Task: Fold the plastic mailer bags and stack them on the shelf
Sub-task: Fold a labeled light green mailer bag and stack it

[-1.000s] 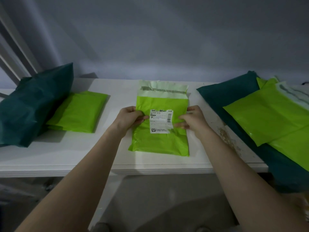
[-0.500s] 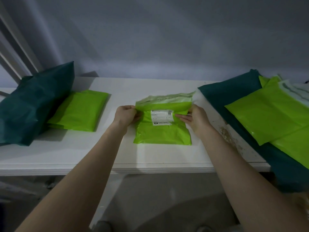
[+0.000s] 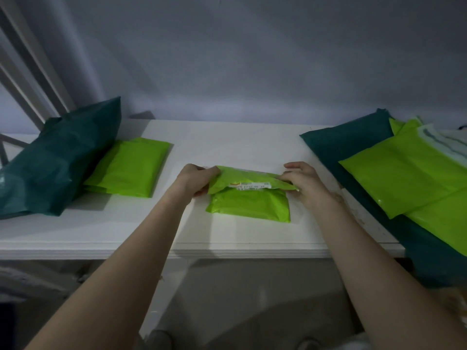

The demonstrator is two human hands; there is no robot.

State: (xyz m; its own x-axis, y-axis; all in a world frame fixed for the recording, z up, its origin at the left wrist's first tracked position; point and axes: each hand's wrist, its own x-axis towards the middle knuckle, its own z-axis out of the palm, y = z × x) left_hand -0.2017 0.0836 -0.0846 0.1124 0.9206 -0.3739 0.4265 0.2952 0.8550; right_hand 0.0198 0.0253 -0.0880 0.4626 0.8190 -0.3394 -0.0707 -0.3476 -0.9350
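A lime-green plastic mailer bag (image 3: 249, 204) lies in the middle of the white shelf (image 3: 222, 145), its upper half folded down toward me so only a strip of its white label shows. My left hand (image 3: 195, 179) pinches the fold's left corner. My right hand (image 3: 302, 181) pinches the right corner, fingers curled over the flap. A stack of folded lime-green mailers (image 3: 130, 168) lies at the left on the shelf.
A dark green bag (image 3: 58, 157) leans at the far left beside the folded stack. At the right, unfolded lime-green mailers (image 3: 409, 178) lie on a dark green bag (image 3: 346, 145) that hangs over the shelf's edge. A wall rises right behind the shelf.
Both hands have brought the mailer's top half down toward me over its lower half. The white flap and most of the label have gone under the fold.
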